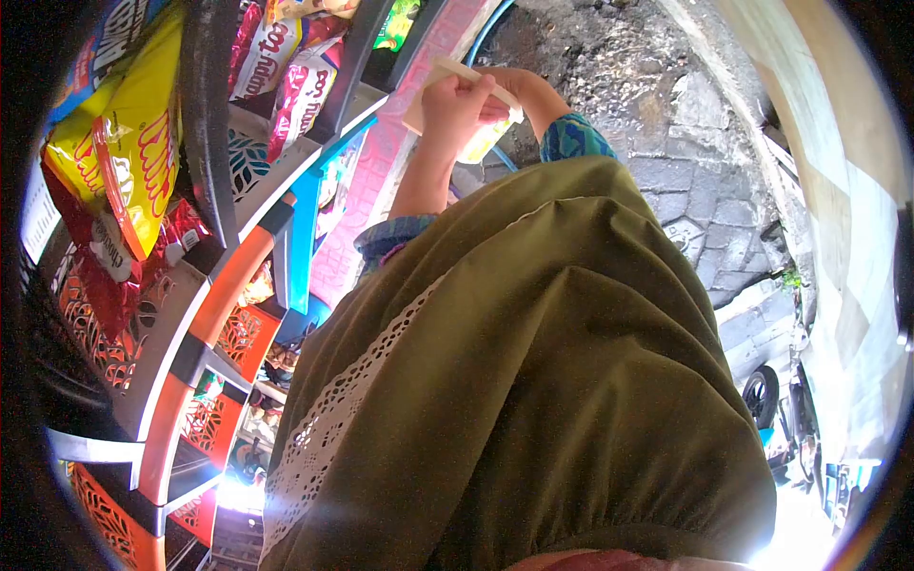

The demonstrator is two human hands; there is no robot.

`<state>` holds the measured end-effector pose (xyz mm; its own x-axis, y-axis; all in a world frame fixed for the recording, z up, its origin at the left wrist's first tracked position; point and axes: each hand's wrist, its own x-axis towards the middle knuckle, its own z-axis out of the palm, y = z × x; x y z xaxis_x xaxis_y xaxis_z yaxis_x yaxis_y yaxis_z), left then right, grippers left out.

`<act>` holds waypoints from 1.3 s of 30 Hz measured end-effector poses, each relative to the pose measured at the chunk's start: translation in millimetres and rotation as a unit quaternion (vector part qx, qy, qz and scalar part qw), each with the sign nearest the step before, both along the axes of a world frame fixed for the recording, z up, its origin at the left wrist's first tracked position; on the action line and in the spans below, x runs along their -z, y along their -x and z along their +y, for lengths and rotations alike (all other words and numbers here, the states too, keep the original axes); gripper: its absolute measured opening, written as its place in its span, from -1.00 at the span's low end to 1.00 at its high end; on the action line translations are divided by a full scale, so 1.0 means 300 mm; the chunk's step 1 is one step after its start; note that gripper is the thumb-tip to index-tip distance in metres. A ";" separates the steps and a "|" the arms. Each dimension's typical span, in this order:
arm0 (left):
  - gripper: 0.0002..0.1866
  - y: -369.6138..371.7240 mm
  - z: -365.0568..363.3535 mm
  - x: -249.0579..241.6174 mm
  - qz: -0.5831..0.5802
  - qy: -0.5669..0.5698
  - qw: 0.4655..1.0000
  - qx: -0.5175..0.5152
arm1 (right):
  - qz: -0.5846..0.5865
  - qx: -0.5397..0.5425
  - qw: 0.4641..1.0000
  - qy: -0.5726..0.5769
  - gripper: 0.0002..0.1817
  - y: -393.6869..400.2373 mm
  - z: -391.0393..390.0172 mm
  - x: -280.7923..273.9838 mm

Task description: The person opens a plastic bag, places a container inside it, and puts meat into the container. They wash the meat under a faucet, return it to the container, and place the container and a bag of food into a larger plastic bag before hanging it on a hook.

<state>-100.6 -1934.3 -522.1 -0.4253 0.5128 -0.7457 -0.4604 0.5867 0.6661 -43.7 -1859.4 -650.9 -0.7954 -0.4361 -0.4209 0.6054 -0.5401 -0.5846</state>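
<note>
Near the top of the head view, my left hand (455,107) is closed, its fingers curled against a flat cream-coloured piece that looks like card (417,112). Close beside it on the right is my right hand (514,84), bent inward toward the same piece; its fingertips are mostly hidden. Below the fingers shows a yellow and white packet-like thing (486,143), too small to name. I cannot make out which hand bears it. Blue patterned sleeves (576,138) end at both forearms, and an olive cloth garment (533,362) fills the middle of the view.
At left, a rack (205,314) with orange and black baskets holds snack packets, among them a yellow bag (143,143) and pink wrappers (303,100). Grey paving (681,205) lies beyond my hands. A pale sheet (847,190) curves along the right, near a wheel (760,395).
</note>
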 end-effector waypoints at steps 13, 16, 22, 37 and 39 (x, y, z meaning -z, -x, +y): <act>-0.78 -0.011 -0.001 0.016 0.037 0.026 0.998 0.048 | -0.007 0.004 1.000 0.005 -0.74 -0.012 -0.005 -0.035; -0.78 -0.015 0.008 -0.014 0.064 0.047 0.994 0.071 | -0.007 0.004 1.000 0.006 -0.74 -0.013 -0.002 -0.053; -0.78 -0.026 0.008 -0.081 0.057 0.044 0.994 0.082 | -0.004 0.003 1.000 0.011 -0.74 -0.008 0.010 -0.102; -0.59 -0.150 -0.321 -0.406 0.171 0.189 0.966 0.039 | 0.139 0.106 0.782 -0.599 -0.79 -0.058 -0.231 -0.457; -0.63 -0.197 -0.422 -0.448 0.117 0.119 0.985 -0.046 | -0.012 0.024 0.768 -0.640 -0.77 -0.074 -0.273 -0.680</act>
